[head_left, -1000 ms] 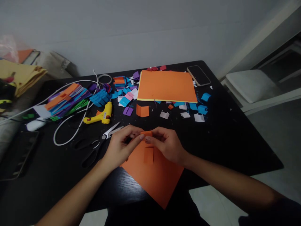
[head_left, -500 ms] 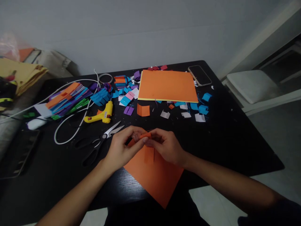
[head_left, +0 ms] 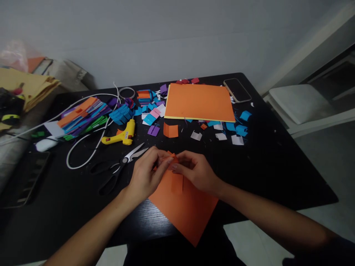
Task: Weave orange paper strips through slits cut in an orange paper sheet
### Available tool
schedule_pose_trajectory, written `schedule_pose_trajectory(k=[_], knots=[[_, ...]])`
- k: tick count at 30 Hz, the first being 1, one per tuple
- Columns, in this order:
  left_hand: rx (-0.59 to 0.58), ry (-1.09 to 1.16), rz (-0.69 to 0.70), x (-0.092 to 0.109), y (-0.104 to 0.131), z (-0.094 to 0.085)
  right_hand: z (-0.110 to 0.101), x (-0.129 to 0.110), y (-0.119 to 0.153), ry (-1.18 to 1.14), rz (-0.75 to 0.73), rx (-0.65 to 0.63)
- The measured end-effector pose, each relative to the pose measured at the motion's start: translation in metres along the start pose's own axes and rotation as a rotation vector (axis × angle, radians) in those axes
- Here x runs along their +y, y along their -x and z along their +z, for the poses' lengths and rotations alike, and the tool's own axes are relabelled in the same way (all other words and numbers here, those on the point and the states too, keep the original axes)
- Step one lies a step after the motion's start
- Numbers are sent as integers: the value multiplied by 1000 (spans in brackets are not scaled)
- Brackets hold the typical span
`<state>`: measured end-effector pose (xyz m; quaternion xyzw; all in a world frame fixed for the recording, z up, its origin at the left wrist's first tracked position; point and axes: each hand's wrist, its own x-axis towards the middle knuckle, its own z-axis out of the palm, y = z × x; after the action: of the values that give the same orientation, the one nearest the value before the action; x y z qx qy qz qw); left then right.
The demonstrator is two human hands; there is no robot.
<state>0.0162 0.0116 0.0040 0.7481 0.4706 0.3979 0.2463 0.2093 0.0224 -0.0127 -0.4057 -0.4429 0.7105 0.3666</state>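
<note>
Orange slip (head_left: 174, 159) held between left hand (head_left: 146, 170), right hand (head_left: 198, 172)

Pinched above a matching sheet: a small orange paper (head_left: 174, 160), creased and bent, partly hidden by the fingers of the left hand (head_left: 145, 170) and right hand (head_left: 199, 172). Spread below, set cornerwise: a plain orange sheet (head_left: 191, 212), near corner jutting past the edge of the black table (head_left: 277, 177). Resting upon it, just below the fingertips: a rectangular orange piece (head_left: 176, 184).
</note>
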Motion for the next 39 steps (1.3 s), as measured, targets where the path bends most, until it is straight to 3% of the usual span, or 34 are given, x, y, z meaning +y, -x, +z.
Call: schedule_pose_trajectory(k=[8, 16, 23, 30, 39], knots=[[-43, -67, 7, 1, -2, 1, -2, -3, -4, -79, 82, -30], [-181, -217, 198, -4, -1, -3, -6, -8, -7, -151, 115, 22], [-80, -379, 275, -7, 0, -2, -7, -8, -8, -7, -3, 16], [-78, -365, 284, -10, -1, -5, -6, -5, -8, -51, 6, -45], [-109, -335, 283, -6, -3, -3, -7, -6, -10, -69, 31, -24]])
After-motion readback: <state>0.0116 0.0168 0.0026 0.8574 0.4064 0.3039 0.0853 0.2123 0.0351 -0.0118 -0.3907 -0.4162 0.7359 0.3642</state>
